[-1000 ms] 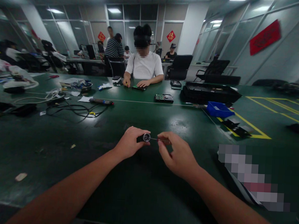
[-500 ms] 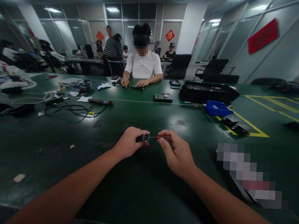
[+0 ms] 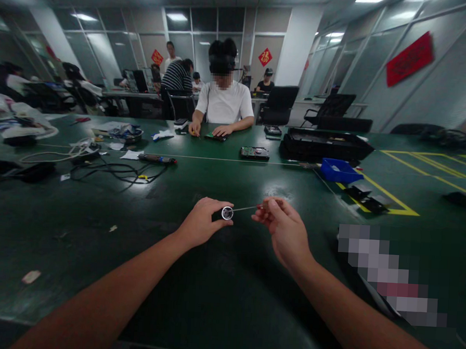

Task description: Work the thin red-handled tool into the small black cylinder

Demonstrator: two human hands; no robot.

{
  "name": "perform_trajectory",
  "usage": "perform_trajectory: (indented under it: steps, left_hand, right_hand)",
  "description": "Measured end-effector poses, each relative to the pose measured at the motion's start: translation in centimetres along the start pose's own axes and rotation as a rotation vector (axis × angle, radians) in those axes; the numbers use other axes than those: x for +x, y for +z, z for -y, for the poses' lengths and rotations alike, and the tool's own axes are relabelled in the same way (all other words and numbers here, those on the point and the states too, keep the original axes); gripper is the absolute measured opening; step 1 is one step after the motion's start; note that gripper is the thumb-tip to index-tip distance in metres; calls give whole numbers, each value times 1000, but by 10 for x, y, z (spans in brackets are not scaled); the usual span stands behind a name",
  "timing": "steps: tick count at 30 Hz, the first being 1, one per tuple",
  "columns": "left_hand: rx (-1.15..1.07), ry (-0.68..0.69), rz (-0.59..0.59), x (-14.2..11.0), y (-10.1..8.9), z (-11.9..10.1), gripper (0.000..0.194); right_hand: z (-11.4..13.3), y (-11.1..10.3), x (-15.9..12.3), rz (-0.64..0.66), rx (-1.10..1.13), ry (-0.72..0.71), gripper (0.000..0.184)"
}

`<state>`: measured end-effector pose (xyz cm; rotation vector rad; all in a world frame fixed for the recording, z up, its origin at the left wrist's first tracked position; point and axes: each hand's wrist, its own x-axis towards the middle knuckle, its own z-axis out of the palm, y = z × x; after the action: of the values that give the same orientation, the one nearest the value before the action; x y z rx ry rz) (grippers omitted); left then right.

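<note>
My left hand (image 3: 201,222) is closed around a small dark cylinder, whose round silver-rimmed end (image 3: 227,213) faces me between thumb and forefinger. In my right hand (image 3: 287,227) is a small screwdriver (image 3: 243,208) with a thin metal shaft; my fingers wrap its reddish handle and hide most of it. The shaft slants slightly down to the left, and its tip meets the silver rim. Whether the tip sits inside the opening is too small to tell. Both hands are above the green table (image 3: 164,290).
Across the table a person in a white shirt (image 3: 227,104) handles a green circuit board (image 3: 215,137). A hard drive (image 3: 255,153), a blue bin (image 3: 340,171) and a black tray (image 3: 324,148) lie ahead. Cables (image 3: 108,172) and a pen-shaped tool (image 3: 158,159) lie left. A blurred-out object (image 3: 387,276) lies right.
My right hand has drawn back a little to the right and turned, with its fingers now wrapped around the handle. More shaft shows, tilted upward to the right. My left hand has hardly moved.
</note>
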<state>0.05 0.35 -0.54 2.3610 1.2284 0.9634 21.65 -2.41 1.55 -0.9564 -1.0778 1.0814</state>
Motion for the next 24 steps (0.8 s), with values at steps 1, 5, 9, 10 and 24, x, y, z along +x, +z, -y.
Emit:
perform_trajectory:
  steps: [1,5,9,10,24]
  left_hand:
    - [-1,1,-3,0,0,0,36]
    - [3,-1,-13,0,0,1,38]
    - [8,5,-15,-1,0,1,38]
    - [10,10,-15,-1,0,1,38]
    - [14,12,-4,-1,1,2,35]
  right_hand:
    - [1,0,-2,12,-68,-56,22]
    - [6,2,-13,70,-363,-250,19]
    - [10,3,-20,134,-578,-341,17]
    - [12,3,-21,149,-620,-360,17]
    - [18,1,-20,165,-942,-531,28]
